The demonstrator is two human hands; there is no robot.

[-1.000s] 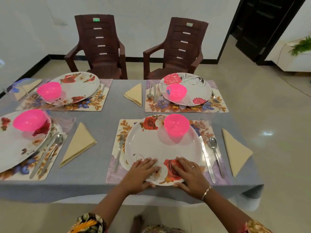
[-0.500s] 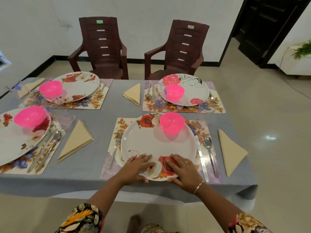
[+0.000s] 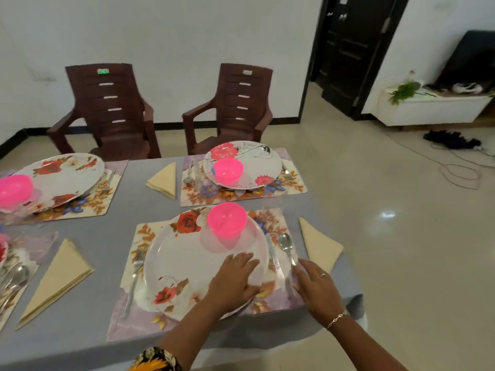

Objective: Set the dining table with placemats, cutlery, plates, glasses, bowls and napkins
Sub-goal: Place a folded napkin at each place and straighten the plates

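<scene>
Both palms down: left hand (image 3: 235, 279) flat, fingers spread, on round floral white plate's (image 3: 187, 263) 4 o'clock rim; right hand (image 3: 317, 287) open, fingers over steel knife (image 3: 273, 255) handle.

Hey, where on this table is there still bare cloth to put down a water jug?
Bare grey cloth runs between the near placemat, the far-left placemat and the far napkin. A smaller strip lies between the near-left napkin and that placemat. The right side is crowded: knife, spoon, right napkin, both hands.

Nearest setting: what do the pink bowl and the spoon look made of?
Translucent pink round bowl: likely plastic, since it glows and casts a pink tint on the plate. Silver spoon: metal, probably polished steel, given its bright mirror-like highlights.
</scene>
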